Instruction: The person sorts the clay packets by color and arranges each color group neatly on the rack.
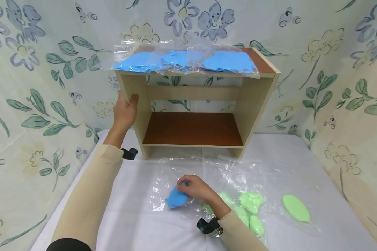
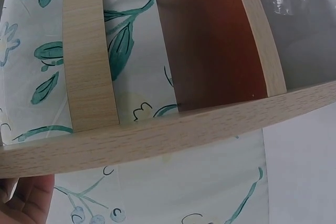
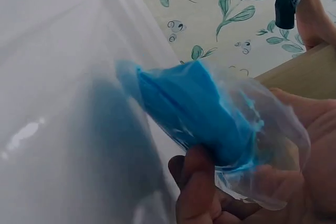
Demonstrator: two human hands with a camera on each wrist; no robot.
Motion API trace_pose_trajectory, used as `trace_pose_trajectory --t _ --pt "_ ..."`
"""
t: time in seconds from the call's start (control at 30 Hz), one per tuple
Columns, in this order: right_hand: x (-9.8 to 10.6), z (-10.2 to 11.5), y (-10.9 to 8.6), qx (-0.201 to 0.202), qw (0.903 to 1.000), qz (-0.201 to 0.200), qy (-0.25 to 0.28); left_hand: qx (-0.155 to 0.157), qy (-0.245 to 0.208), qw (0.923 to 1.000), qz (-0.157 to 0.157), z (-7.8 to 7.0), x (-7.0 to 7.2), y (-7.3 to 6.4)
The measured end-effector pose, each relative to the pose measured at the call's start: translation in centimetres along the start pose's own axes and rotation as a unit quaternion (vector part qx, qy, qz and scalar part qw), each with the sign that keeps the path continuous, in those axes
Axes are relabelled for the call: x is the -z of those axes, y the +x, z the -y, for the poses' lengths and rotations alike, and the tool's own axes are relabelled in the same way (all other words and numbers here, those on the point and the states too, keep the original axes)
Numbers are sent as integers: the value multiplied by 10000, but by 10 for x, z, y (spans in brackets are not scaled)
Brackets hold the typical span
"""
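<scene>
A small wooden shelf point(image 1: 193, 129) with pale side panels and reddish-brown boards stands at the back of the table. At its left side panel point(image 2: 157, 142), my left hand point(image 1: 125, 111) grips the edge, thumb in front, with the fingers point(image 2: 35, 198) on the outer side. My right hand point(image 1: 196, 188), in front of the shelf, pinches a clear plastic bag with a soft blue piece point(image 3: 184, 108) inside, low over the table. The bag's thin film point(image 3: 283, 129) bunches against the palm, and the thumb and fingers meet at the blue piece's near end.
Clear bags with blue contents point(image 1: 229, 62) lie across the shelf's top, overhanging its front edge. Bagged light-green pieces point(image 1: 251, 202) lie beside my right forearm, and a leaf-shaped green piece point(image 1: 296, 208) farther right. White cloth point(image 1: 138, 209) covers the table; floral fabric point(image 1: 326, 104) surrounds it.
</scene>
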State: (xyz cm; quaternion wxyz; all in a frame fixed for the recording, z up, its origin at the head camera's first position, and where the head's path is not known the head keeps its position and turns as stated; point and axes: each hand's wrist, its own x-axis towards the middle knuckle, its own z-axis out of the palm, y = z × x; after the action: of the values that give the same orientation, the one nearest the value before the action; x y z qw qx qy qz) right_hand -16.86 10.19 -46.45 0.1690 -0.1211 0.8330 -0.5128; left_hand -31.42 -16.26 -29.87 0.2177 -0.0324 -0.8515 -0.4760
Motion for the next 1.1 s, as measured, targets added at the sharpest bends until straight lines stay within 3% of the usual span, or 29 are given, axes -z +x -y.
trace_pose_trajectory --t 0.37,0.73,0.97,1.1 --pt "-12 -3 2 -14 9962 -184 -848 -255 -16 9997 -33 2 1 1" --pt "-8 0 -7 498 9881 -333 -1414 -169 33 9998 36 1 1 -1" --pt "10 10 -25 1075 9863 -215 -1229 -101 -7 9998 151 0 2 -3" --pt "21 20 -33 1110 9878 -471 -984 -141 -12 9998 107 -1 3 -3"
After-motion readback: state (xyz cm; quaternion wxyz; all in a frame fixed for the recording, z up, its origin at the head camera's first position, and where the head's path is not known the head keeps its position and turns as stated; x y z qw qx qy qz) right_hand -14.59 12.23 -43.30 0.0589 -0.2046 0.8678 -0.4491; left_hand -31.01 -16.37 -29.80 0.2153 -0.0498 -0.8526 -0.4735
